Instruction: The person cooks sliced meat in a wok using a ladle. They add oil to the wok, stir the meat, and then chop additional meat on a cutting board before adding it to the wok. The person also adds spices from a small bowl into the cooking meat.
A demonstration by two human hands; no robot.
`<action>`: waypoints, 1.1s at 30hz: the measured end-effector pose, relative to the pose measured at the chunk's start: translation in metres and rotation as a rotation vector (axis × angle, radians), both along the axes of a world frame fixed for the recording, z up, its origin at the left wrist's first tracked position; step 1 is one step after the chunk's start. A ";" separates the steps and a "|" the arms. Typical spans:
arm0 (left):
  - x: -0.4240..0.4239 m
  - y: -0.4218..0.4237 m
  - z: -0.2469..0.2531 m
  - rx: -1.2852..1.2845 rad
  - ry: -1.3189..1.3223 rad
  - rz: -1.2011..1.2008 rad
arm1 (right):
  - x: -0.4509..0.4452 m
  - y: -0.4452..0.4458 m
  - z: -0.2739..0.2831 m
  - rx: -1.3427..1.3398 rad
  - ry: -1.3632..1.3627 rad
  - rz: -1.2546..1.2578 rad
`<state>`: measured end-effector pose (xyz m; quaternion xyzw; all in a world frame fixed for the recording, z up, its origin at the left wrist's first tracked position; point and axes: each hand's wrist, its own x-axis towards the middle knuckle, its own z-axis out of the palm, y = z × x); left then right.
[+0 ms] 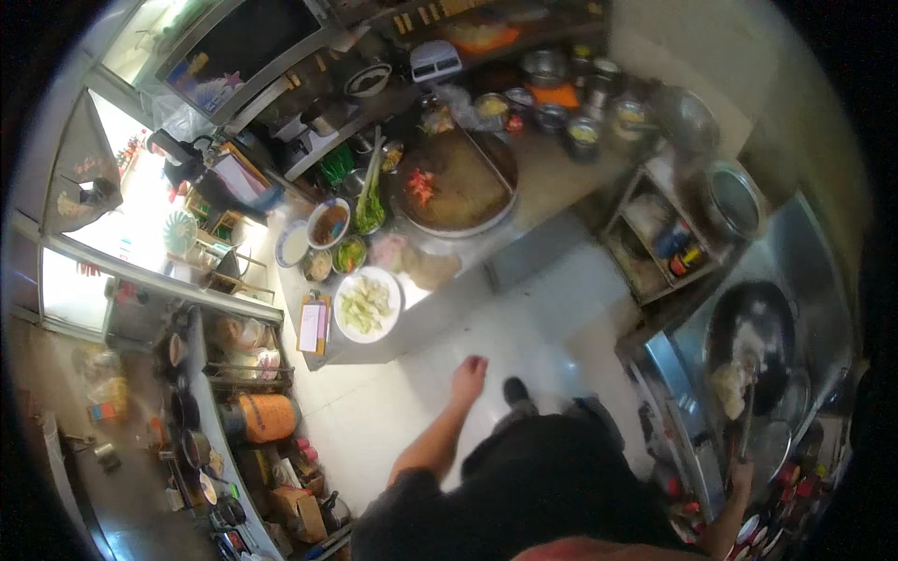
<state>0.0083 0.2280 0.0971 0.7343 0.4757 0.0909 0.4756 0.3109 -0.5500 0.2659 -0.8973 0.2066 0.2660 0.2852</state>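
Observation:
My left hand [469, 379] hangs over the tiled floor, fingers curled, apart from the counter; whether anything is inside it cannot be made out. At the far right my right hand [741, 474] grips the handle of a metal wok utensil [749, 414], whose working end is hard to make out. It reaches into a black wok [754, 336] on the stove. A pale lump [729, 389], perhaps a cloth, lies at the wok's near left rim. Across the floor, a white plate of cut pale green vegetable [366, 303] sits at the counter's corner.
A round chopping board [449, 179] holds chopped red food [421, 186]. Bowls, leafy celery-like stalks [370, 203] and a clipboard [313, 326] are on the counter. An open shelf cabinet [649, 238] stands between counter and stove. An orange cylinder [265, 418] lies on the left shelving.

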 end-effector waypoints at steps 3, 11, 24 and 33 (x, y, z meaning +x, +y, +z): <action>0.077 0.073 0.033 0.035 -0.181 0.046 | -0.005 0.045 -0.003 -0.152 0.009 -0.069; 0.219 0.247 0.091 0.175 -0.372 0.128 | 0.039 0.434 -0.012 0.262 -0.763 0.130; 0.246 0.703 0.273 0.912 0.153 0.340 | 0.200 0.864 -0.049 0.571 -0.258 1.119; 0.161 0.558 0.259 1.100 0.002 0.132 | 0.168 0.983 0.059 0.790 0.067 1.035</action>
